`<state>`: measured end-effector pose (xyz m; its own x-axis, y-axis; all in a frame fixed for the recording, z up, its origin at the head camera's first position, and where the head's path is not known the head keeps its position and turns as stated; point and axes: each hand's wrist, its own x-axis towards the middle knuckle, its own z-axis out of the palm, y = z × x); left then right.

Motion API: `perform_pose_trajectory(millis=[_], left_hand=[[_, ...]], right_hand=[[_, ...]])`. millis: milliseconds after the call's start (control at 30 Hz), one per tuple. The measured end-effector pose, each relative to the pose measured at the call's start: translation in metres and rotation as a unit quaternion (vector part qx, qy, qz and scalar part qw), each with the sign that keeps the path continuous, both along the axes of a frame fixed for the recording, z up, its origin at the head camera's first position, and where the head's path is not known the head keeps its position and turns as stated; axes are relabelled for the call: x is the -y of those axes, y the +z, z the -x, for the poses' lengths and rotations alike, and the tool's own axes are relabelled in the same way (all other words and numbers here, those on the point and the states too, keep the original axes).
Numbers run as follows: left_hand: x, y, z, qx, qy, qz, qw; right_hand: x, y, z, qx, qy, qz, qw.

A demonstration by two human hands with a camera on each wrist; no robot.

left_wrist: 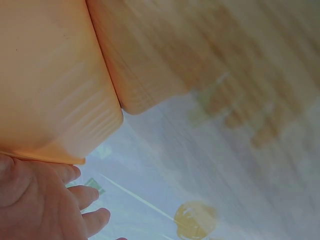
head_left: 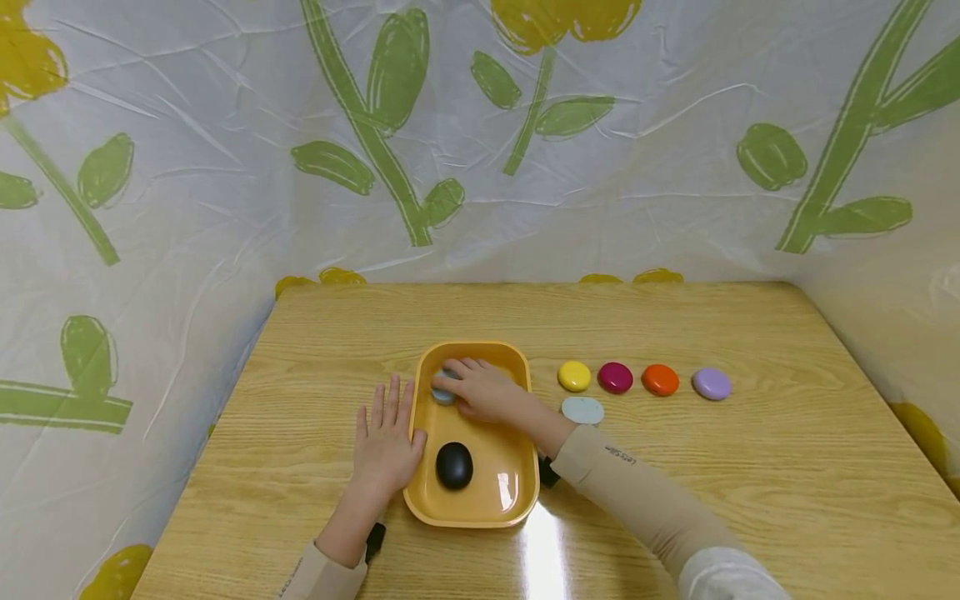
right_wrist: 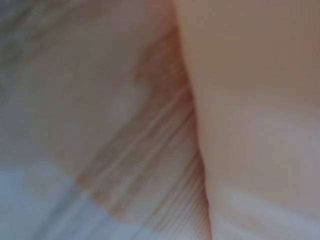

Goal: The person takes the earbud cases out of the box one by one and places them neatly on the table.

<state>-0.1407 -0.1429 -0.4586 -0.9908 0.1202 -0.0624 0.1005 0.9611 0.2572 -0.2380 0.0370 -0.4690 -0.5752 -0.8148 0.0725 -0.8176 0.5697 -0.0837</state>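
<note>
In the head view, a yellow-orange tray point(head_left: 487, 512) sits on the table. My left hand point(head_left: 386, 454) lies along the tray's left side, fingers straight and thumb over the rim; the left wrist view shows its fingers point(left_wrist: 95, 220) under the tray's edge. My right hand point(head_left: 483, 392) reaches into the tray's far left part and grips a light blue pebble-shaped piece point(head_left: 442, 397), partly covered by the fingers. Nearer the front of the tray lies a smooth black oval stone point(head_left: 454, 466). The right wrist view is blurred and filled mostly by a pale surface.
Right of the tray runs a row of smooth pieces: yellow point(head_left: 574, 376), dark magenta point(head_left: 615, 377), orange-red point(head_left: 661, 380) and lilac point(head_left: 712, 383). A pale grey-blue oval point(head_left: 582, 410) lies before the yellow one, beside my right forearm. A flower-printed sheet point(head_left: 525, 225) backs the wooden table point(head_left: 750, 483).
</note>
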Motion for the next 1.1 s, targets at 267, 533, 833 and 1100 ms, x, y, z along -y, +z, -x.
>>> perform_pose_trajectory(millis=[267,533,833,1100], left_hand=[[-0.001,-0.001,0.000,-0.003,-0.002,0.000,1.0000],[-0.001,-0.002,0.000,-0.002,0.000,-0.002,1.0000],[0.000,-0.003,0.000,-0.002,0.000,-0.006,1.0000],[-0.001,-0.003,-0.001,-0.005,-0.002,-0.007,1.0000]], right_hand=[[-0.005,0.001,-0.003,0.011,0.002,0.016,0.9998],[-0.014,0.015,-0.009,-0.005,0.001,0.018,0.9998],[-0.053,0.048,-0.013,-0.035,-0.033,0.067,0.9966],[-0.114,0.063,-0.023,-0.045,-0.108,0.079,0.9900]])
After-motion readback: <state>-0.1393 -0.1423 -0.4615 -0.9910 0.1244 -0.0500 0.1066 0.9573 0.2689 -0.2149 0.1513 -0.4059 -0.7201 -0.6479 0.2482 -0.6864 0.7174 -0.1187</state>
